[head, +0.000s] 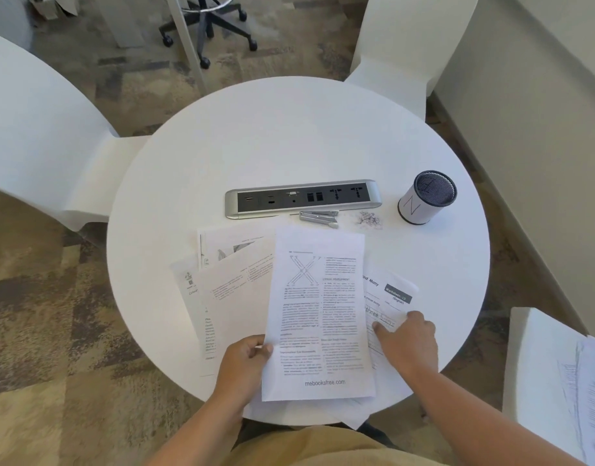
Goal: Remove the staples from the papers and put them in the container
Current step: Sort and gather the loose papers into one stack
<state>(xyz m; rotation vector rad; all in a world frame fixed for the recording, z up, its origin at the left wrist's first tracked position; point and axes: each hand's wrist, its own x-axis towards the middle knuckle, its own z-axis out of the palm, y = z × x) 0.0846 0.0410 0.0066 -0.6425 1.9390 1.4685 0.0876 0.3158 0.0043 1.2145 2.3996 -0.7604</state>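
My left hand [245, 361] pinches the left edge of a printed sheet [319, 314] with an X diagram, held over the near part of the round white table [289, 136]. My right hand [407, 341] rests on a worksheet [393, 297] that lies to the right, half under the held sheet. More papers [228, 290] are spread to the left. A grey staple remover [319, 217] lies beyond the papers, with a small heap of loose staples [368, 218] beside it. The container [425, 198], a white-wrapped mesh cup marked N, stands upright at the right.
A silver power and socket strip [302, 198] is set into the table's middle. White chairs stand at the left [44, 136], far right [390, 55] and near right, the last one [538, 358] carrying a stack of papers [588, 391]. An office chair base [208, 25] is on the carpet.
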